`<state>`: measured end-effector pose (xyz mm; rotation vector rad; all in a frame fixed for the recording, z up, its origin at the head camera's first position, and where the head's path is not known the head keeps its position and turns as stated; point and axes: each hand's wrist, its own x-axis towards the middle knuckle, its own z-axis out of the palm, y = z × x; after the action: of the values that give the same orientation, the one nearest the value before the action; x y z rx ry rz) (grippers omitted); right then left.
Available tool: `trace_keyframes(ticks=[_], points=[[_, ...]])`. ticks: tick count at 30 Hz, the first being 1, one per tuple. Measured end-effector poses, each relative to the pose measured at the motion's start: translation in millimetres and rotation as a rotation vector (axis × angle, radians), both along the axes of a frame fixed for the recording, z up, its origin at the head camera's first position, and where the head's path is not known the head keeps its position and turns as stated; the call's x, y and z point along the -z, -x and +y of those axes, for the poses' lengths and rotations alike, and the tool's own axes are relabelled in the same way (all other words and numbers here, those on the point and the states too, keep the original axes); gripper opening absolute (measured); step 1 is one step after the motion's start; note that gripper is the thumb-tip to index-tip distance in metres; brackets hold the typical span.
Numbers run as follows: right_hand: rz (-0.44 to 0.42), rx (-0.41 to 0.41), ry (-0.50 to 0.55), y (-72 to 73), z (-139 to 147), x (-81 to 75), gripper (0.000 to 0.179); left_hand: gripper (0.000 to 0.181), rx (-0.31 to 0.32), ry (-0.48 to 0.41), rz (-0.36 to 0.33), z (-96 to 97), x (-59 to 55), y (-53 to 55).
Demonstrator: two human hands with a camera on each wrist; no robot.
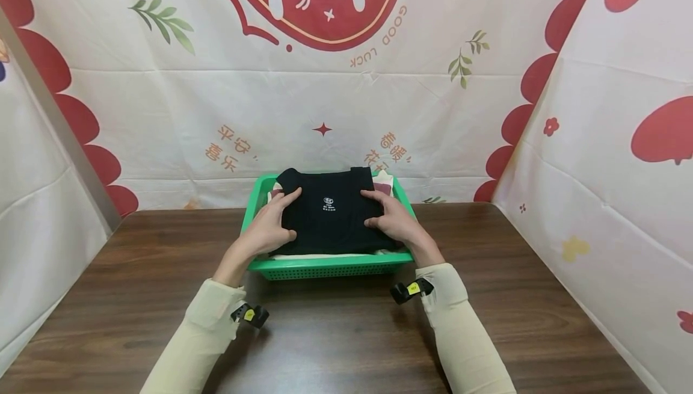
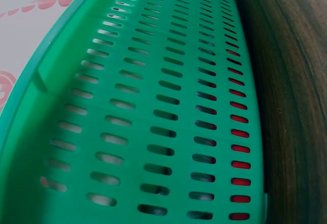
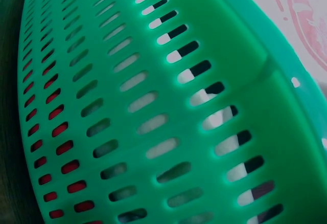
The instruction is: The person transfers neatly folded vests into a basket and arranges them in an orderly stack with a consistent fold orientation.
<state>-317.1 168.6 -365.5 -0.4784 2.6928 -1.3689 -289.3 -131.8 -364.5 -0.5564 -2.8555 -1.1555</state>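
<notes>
A folded black T-shirt (image 1: 338,225) with a small white print lies on top in the green basket (image 1: 330,267). At the shirt's left side, my left hand (image 1: 266,225) touches it with index finger and thumb spread apart. My right hand (image 1: 394,219) rests on the right side, its fingers and thumb also spread over the fabric. Both wrist views look at the slotted basket wall (image 2: 135,93), so neither hand shows there. In the right wrist view, white, dark and red cloth appears through the slots of the basket (image 3: 191,104).
Beneath the black shirt, a white and maroon garment (image 1: 383,183) peeks out at the back right. The basket stands at the far side of a brown wooden table (image 1: 325,334). Printed white curtains (image 1: 325,99) hang right behind it and on both sides.
</notes>
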Motion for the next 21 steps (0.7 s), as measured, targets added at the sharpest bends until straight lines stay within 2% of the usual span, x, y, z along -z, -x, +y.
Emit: trace_keyframes(ticks=[13,21], points=[[-0.006,0.010,-0.032,-0.1,-0.5,1.6,0.070,0.077,0.001,-0.003,0.004,0.6,3.0,-0.2],[-0.014,0.012,-0.028,-2.2,-1.6,-0.3,0.070,0.079,-0.003,0.023,-0.035,1.0,1.4,-1.8]])
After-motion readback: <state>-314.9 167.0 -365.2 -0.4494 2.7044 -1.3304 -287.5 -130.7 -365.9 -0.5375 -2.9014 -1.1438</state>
